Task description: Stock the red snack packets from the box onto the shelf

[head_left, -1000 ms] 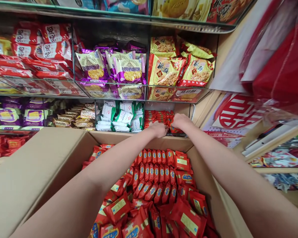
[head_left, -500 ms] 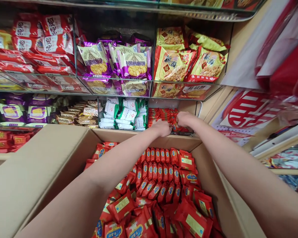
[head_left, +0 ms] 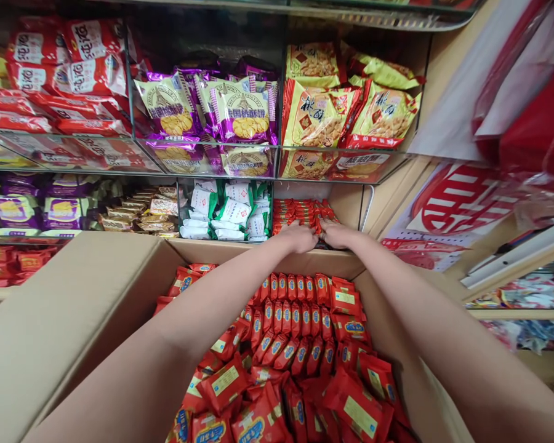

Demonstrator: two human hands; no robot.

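Small red packets [head_left: 300, 209] sit in close rows in the lower shelf compartment, which looks well stocked across its visible width. Plenty more red wrapped snacks [head_left: 289, 320] remain in the cardboard box [head_left: 203, 251], upright in rows at the far side, loosely heaped nearer. Both arms reach over the box, wrists converging. The left hand [head_left: 299, 238] and right hand [head_left: 337, 235] lie palm-down, side by side, at the packets' front, fingers slightly bent; whether they grip any, I cannot tell.

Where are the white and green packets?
In the head view, the white and green packets are below the purple cookie packs, just left of the small red packets.
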